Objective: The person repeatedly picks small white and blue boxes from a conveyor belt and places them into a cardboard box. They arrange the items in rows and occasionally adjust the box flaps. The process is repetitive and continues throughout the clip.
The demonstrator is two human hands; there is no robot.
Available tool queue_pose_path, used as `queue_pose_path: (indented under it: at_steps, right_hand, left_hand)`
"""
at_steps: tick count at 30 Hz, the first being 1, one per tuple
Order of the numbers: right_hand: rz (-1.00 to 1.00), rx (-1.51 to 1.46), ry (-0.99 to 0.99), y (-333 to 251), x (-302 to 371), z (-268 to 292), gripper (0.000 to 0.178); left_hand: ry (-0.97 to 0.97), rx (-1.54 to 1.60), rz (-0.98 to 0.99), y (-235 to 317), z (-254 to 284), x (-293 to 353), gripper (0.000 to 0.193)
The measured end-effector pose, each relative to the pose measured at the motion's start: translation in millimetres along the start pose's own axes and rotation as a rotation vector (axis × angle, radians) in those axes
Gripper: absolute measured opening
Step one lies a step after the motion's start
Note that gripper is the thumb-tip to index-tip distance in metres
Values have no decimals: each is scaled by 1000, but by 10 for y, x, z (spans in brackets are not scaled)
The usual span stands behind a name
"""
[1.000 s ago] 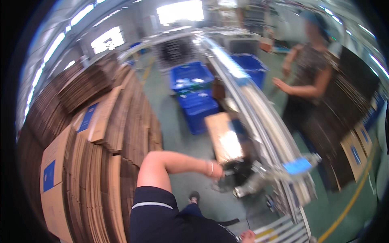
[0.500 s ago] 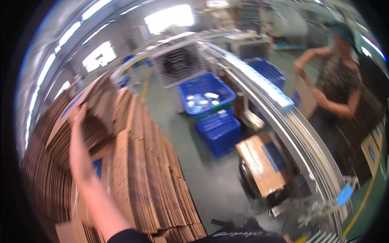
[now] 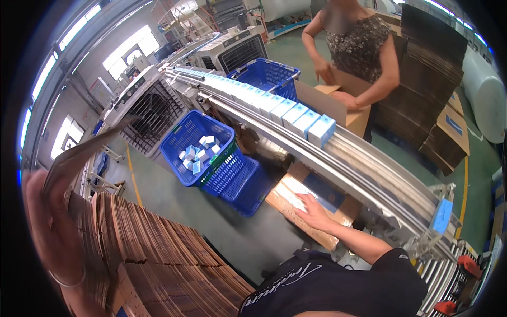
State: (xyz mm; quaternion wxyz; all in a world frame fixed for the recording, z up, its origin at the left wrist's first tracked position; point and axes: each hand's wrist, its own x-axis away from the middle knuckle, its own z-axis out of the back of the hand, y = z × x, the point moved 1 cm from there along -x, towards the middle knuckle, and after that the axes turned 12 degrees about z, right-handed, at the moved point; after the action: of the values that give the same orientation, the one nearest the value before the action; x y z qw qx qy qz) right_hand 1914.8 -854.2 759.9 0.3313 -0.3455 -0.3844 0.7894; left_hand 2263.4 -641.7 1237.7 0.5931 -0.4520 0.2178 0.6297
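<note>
Lifting a flat carton (image 3: 84, 153), far left of frame: left hand (image 3: 39, 195) closed on its lower end above the carton stack (image 3: 153, 253). Right hand (image 3: 311, 208), lower centre, spread flat on a box (image 3: 311, 203) below the conveyor (image 3: 338, 158). Next move likely calls for both hands on the carton.

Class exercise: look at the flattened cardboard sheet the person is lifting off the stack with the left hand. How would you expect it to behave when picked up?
The flattened cardboard sheet, raised edge-on by the left hand, looks thin and broad, so probably light but bendy. It may sag or flap when held at one end. Its plain brown surface should grip fairly well.
</note>
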Motion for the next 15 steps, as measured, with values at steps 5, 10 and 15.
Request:
queue_pose_path:
  at_steps: [5,10,15]
  right_hand:
    - [508,462,506,-956,-812,1143,91]
    - [245,710,525,-1123,-354,1780,47]
    - [-47,1028,415,-1021,-67,1323,36]
  left_hand:
    - [21,767,147,736,-1349,-944,28]
    - [-256,1546,421,1075,-3045,-542,25]
    - [-66,999,150,2075,-4458,29,45]
